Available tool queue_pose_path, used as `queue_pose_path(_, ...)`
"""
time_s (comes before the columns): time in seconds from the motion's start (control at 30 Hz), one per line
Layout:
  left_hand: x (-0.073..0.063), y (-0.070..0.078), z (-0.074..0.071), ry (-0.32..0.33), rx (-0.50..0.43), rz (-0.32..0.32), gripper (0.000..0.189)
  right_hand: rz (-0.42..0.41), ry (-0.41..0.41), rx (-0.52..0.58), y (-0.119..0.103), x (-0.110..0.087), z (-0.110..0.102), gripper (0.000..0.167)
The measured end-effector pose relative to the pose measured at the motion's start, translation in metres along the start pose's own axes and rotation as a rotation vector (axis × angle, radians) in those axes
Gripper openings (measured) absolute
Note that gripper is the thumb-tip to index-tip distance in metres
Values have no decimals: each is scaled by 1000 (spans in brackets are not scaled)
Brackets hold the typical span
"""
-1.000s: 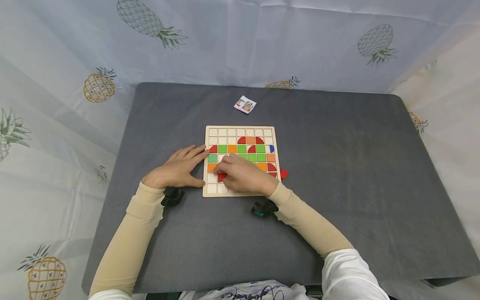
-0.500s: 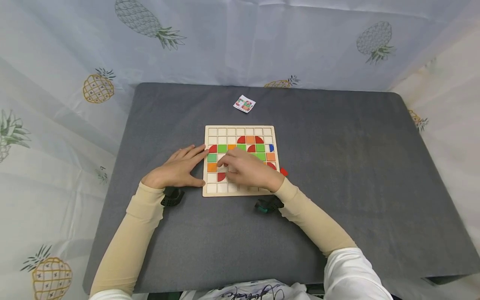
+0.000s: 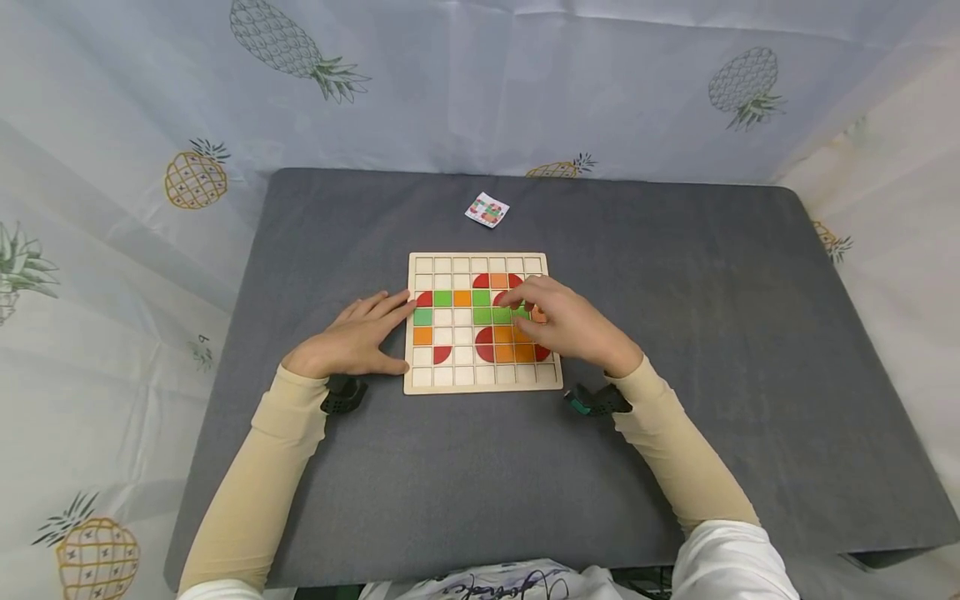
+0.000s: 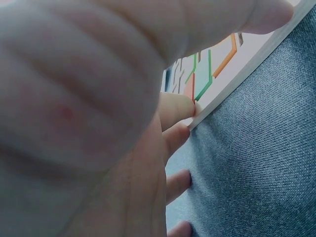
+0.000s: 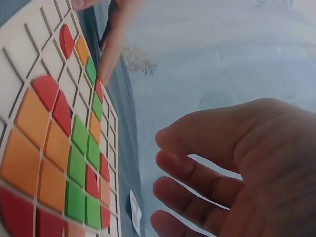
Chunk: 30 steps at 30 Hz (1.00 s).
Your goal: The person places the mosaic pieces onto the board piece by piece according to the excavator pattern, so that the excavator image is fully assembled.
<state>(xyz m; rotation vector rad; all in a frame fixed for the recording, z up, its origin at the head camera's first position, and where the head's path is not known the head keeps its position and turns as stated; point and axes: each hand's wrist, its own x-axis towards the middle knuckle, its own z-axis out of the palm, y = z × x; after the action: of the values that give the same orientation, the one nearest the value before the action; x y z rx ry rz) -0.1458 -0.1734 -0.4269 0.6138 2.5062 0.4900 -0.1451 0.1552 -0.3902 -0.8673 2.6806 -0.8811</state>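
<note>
My left hand [image 3: 348,342] lies spread at the left edge of a wooden grid board [image 3: 425,378], fingertips and thumb right at its rim. Over the board's right side hovers my right hand [image 3: 577,325], fingers loosely bent. Nothing shows between its thumb and fingers in the right wrist view. Coloured tiles fill part of the grid: green squares [image 3: 482,316], orange squares [image 3: 505,353], and red quarter-circles such as a lone red tile [image 3: 442,355] at lower left. A teal-green tile [image 3: 423,317] sits near my left fingers. My right hand covers some tiles at the right edge.
A small printed pattern card [image 3: 487,210] lies beyond the board on the grey cloth-covered table [image 3: 712,333]. A pineapple-print curtain [image 3: 420,83] hangs behind the table's far edge.
My right hand has moved right and away from the board's lower middle, uncovering red and orange tiles there. It now overlaps where a loose red piece lay beside the board. My left hand stays put.
</note>
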Motion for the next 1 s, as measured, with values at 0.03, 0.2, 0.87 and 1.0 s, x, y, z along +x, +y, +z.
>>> queue_pose_path(0.03,0,0,0,0,0,1,97,9,7,3,2,-4,-2,26)
queue_pose_path(0.2,0,0,0,0,-1,5,97,58,58,30,12,-23,-10,26)
queue_pose_path(0.87,-1,1,1,1,-6,2,97,332,-144,-183,42,-52,-10,34)
queue_pose_path(1.0,-1,1,1,0,-7,3,97,360,-177,-197,44,-53,-7,36)
